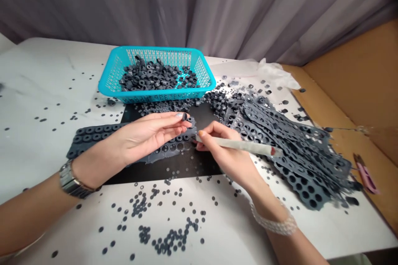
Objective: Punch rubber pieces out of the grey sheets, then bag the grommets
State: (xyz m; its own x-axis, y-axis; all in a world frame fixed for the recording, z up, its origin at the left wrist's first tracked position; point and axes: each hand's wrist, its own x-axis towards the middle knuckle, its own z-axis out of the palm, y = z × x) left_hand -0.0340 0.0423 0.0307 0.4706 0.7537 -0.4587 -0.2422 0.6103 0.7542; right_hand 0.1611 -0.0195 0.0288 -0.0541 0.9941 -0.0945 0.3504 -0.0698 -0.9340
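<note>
Soft light brightens the table [242, 232]; the curtain [149, 8] behind is dimmer and slightly blurred.

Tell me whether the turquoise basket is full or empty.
Neither: the basket is partly filled; dark rings lie heaped inside, bare turquoise showing among them.

1 sheet [93, 136] on mat [205, 166]; basket [157, 92] behind; sheet pile [289, 145] right; snips [367, 177] far right.

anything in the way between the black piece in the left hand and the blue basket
Nothing tall; only low scattered bits and the near wall of the basket lie between it and the black piece.
</note>
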